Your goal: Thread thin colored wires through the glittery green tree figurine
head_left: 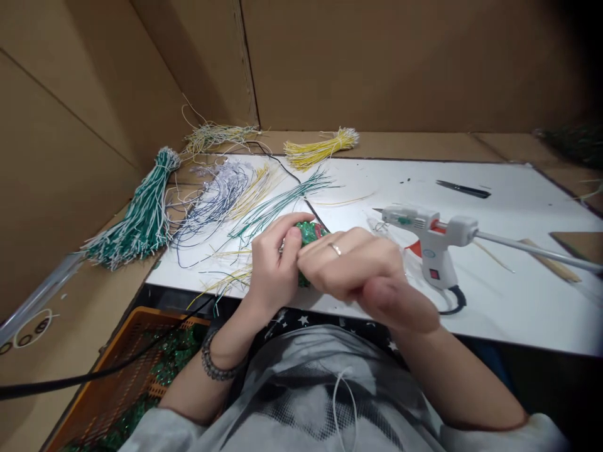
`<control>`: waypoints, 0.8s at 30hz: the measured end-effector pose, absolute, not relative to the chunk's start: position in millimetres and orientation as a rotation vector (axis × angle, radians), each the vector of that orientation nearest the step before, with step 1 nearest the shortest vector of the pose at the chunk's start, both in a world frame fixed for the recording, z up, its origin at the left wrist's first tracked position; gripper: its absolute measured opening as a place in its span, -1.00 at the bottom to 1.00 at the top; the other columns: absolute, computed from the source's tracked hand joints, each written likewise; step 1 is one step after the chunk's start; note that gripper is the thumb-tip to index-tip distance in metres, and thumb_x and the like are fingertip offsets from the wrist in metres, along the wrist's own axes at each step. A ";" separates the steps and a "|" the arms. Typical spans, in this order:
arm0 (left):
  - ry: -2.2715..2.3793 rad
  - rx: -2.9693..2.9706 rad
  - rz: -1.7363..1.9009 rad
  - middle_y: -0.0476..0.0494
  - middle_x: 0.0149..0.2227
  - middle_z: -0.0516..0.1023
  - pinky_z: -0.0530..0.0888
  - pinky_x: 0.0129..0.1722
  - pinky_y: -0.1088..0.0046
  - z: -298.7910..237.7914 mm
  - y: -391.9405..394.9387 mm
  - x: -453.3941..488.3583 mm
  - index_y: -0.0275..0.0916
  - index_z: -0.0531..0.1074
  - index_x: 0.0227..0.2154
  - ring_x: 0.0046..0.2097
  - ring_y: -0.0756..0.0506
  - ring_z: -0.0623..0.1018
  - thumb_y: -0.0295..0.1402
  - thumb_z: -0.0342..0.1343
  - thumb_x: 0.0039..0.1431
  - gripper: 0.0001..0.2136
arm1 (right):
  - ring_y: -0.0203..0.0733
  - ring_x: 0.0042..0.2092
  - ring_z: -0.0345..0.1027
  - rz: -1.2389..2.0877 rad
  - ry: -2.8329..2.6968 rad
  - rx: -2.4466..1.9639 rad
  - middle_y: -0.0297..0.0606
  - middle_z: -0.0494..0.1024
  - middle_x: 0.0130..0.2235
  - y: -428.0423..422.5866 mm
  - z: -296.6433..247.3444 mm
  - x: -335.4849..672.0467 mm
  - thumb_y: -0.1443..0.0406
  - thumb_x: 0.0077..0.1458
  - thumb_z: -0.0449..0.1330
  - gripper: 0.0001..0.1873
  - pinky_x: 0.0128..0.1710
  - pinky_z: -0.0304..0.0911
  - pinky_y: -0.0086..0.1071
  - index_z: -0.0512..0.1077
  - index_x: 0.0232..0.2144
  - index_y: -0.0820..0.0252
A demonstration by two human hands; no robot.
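Both hands come together over the near edge of the white board. Between them is a small glittery green piece with a bit of red on it (308, 233); its exact kind cannot be made out. My left hand (276, 260) is closed around its left side, thumb pressed along the top. Curled over its right side, my right hand (355, 260) hides much of the piece and its own fingertips. Right of my hands stands a white hot glue gun (431, 235), its nozzle pointing left and a long glue stick at its rear. Green wires (287, 198) lie just beyond my left hand.
Bundles of green-white wires (141, 213), purple-blue wires (211, 194) and yellow wires (323, 149) lie left and behind. Black tweezers (464, 188) rest at back right. An orange crate (127, 351) with glittery green pieces stands lower left, crossed by a black cable (108, 371). Cardboard walls (400, 63) enclose the table.
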State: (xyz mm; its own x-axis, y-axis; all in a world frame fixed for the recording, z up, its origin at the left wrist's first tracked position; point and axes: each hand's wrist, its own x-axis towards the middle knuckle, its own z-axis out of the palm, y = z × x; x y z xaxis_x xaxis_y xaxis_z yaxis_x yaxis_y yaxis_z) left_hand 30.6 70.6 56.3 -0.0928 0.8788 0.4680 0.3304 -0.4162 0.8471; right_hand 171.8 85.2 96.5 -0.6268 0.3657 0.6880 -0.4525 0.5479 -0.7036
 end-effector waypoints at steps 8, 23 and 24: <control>1.315 1.763 1.596 -0.17 -0.16 0.65 0.44 -0.04 0.31 55.5 70.7 32.2 -0.25 0.56 -0.19 -0.08 -0.14 0.58 -0.34 -0.08 0.37 -0.71 | -0.33 -0.63 0.25 1.248 -1.174 -0.254 -0.42 0.31 -0.68 73.9 105.5 162.6 0.24 0.27 0.17 -0.54 -0.60 0.16 -0.39 0.32 -0.68 0.17; 1.262 1.732 1.573 -0.13 -0.18 0.64 0.47 -0.07 0.26 54.1 73.7 30.3 -0.17 0.52 -0.32 -0.12 -0.15 0.58 -0.34 -0.10 0.37 -0.72 | -0.37 -0.67 -0.19 1.386 -1.310 -0.301 -0.48 -0.06 -0.74 75.3 112.3 152.8 -0.15 0.24 0.04 -0.25 -0.63 -0.13 -0.33 0.01 -0.81 0.11; 1.265 1.731 1.574 -0.13 -0.20 0.63 0.48 -0.07 0.25 53.4 73.5 30.3 -0.16 0.50 -0.38 -0.12 -0.16 0.58 -0.31 -0.09 0.38 -0.71 | -0.36 -0.66 -0.17 1.366 -1.339 -0.302 -0.47 -0.04 -0.74 74.0 111.3 151.0 -0.18 0.22 0.03 -0.26 -0.61 -0.11 -0.32 0.03 -0.81 0.10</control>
State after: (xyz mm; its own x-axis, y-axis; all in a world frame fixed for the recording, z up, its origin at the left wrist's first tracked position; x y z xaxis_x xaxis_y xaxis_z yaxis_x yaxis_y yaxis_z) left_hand 30.3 73.5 53.4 -0.0871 0.8582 0.5060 0.3092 -0.4595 0.8326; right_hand 151.0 74.0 111.3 -0.3247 0.8054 0.4959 -0.5123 0.2910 -0.8080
